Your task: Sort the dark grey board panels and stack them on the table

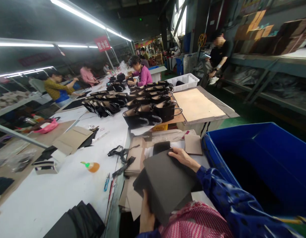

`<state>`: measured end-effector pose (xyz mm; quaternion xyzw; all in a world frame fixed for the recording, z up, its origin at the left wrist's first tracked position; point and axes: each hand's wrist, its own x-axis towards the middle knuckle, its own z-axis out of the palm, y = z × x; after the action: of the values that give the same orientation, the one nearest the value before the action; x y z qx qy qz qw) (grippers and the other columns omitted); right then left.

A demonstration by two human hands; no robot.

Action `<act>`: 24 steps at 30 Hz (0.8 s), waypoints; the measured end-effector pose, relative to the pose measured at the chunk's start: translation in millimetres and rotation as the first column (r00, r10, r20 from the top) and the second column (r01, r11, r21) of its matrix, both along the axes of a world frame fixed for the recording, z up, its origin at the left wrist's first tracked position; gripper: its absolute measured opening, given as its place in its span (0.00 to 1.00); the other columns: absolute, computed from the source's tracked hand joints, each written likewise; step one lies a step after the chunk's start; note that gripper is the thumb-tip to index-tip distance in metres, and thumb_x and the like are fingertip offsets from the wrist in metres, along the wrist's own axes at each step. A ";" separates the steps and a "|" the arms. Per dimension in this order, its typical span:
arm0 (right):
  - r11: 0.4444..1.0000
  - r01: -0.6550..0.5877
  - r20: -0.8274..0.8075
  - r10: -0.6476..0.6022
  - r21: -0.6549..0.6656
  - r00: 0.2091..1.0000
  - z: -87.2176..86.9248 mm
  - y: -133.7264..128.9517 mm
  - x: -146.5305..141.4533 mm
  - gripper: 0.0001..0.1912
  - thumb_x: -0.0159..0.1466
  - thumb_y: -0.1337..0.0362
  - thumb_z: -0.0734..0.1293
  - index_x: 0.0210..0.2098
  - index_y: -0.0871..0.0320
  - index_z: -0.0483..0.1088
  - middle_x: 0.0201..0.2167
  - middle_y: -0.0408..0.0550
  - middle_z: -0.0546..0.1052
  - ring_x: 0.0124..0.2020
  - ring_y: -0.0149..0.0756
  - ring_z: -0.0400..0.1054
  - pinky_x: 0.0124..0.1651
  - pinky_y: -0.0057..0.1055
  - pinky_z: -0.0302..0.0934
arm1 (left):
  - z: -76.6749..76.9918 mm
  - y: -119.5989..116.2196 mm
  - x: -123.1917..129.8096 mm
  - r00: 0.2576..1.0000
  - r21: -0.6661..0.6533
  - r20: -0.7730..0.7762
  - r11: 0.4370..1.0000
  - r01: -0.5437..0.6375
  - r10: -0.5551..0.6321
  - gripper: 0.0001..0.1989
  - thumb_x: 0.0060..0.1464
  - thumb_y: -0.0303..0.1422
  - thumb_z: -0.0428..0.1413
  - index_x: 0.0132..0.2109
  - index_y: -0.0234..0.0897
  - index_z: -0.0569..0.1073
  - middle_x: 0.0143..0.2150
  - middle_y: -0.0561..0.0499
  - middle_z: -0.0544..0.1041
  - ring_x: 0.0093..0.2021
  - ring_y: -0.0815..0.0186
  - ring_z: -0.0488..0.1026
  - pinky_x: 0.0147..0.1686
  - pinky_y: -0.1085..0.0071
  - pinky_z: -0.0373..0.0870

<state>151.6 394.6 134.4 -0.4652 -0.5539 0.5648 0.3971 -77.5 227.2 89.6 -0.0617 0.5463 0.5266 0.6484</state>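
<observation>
A dark grey flat panel (168, 181) is held tilted in front of my body, over stacks of beige boards (135, 160). My right hand (184, 158) grips its top edge, fingers bent over the rim. At its lower left side my left hand (146, 211) holds the same panel, with most of its fingers hidden behind it. Another dark sheet shows beneath the panel at the left. A stack of black pieces (77, 223) lies on the white table (56, 191) at the lower left.
Rows of black bags (148, 112) stand ahead. A large blue bin (237, 132) is at the right. On the table lie a glue bottle (93, 167), blue snips (106, 182) and black straps (118, 152). Several people work farther off; one person (218, 54) stands at the back right.
</observation>
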 end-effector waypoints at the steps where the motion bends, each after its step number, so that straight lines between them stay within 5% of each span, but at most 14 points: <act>1: 0.999 -0.035 0.033 0.035 0.010 0.999 1.1 -1.7 -12.7 0.20 0.55 0.47 0.74 0.29 0.58 0.73 0.24 0.40 0.73 0.29 0.32 0.66 0.32 0.27 0.60 | 1.8 0.2 2.5 1.000 -0.007 0.005 1.000 0.020 -0.020 0.27 0.60 0.42 0.57 0.64 0.38 0.69 0.52 0.37 0.81 0.57 0.49 0.75 0.56 0.53 0.75; 5: 0.991 -0.129 0.156 0.133 -0.037 0.979 -5.6 3.6 -35.8 0.18 0.59 0.50 0.73 0.33 0.59 0.75 0.29 0.41 0.76 0.30 0.32 0.68 0.36 0.29 0.63 | 12.8 -3.0 3.6 0.998 -0.044 0.025 0.997 0.059 -0.058 0.29 0.54 0.37 0.64 0.60 0.29 0.72 0.49 0.33 0.82 0.53 0.47 0.78 0.54 0.50 0.76; 10: 0.971 -0.024 0.405 0.122 -0.237 0.906 -42.9 1.7 -2.0 0.16 0.71 0.56 0.64 0.49 0.61 0.72 0.48 0.48 0.76 0.47 0.41 0.72 0.49 0.41 0.69 | 22.3 -18.9 -23.5 0.996 -0.047 -0.064 0.997 -0.066 0.063 0.27 0.58 0.40 0.60 0.61 0.29 0.71 0.47 0.35 0.82 0.51 0.49 0.79 0.54 0.52 0.77; 14: 0.914 0.070 0.533 0.169 -0.400 0.829 -81.3 -37.1 17.8 0.17 0.68 0.59 0.68 0.53 0.59 0.70 0.53 0.52 0.74 0.50 0.42 0.71 0.52 0.46 0.69 | 9.8 -35.6 -44.9 0.931 0.040 -0.299 0.978 -0.206 0.208 0.28 0.56 0.30 0.62 0.63 0.35 0.70 0.52 0.40 0.81 0.59 0.54 0.74 0.59 0.60 0.72; 17: 0.874 0.117 0.518 0.167 -0.472 0.839 -95.7 -57.9 23.2 0.15 0.68 0.59 0.68 0.52 0.60 0.71 0.52 0.51 0.74 0.50 0.41 0.72 0.51 0.45 0.70 | -4.1 -44.0 -51.6 0.910 0.066 -0.349 0.975 -0.213 0.222 0.38 0.48 0.15 0.62 0.65 0.38 0.67 0.59 0.44 0.77 0.65 0.58 0.66 0.64 0.64 0.64; 20: 0.851 0.128 0.414 0.113 -0.510 0.903 -89.1 -53.0 34.9 0.14 0.68 0.59 0.68 0.49 0.60 0.72 0.47 0.50 0.76 0.44 0.38 0.74 0.46 0.40 0.72 | -12.3 -47.3 -52.8 0.909 0.068 -0.354 0.975 -0.211 0.221 0.46 0.41 0.07 0.60 0.67 0.37 0.65 0.62 0.44 0.74 0.67 0.60 0.63 0.67 0.68 0.57; 24: 0.874 0.144 0.201 -0.054 -0.464 0.978 -55.6 -29.5 51.0 0.18 0.66 0.53 0.68 0.48 0.60 0.71 0.44 0.53 0.79 0.40 0.38 0.75 0.39 0.34 0.72 | -13.8 -42.2 -48.4 0.919 0.073 -0.311 0.970 -0.232 0.243 0.43 0.44 0.08 0.60 0.67 0.36 0.65 0.60 0.44 0.76 0.68 0.61 0.63 0.67 0.69 0.57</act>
<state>202.6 365.1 78.9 -0.6260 -0.4072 0.6176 0.2468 -126.0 185.0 75.8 -0.0305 0.6227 0.6137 0.4844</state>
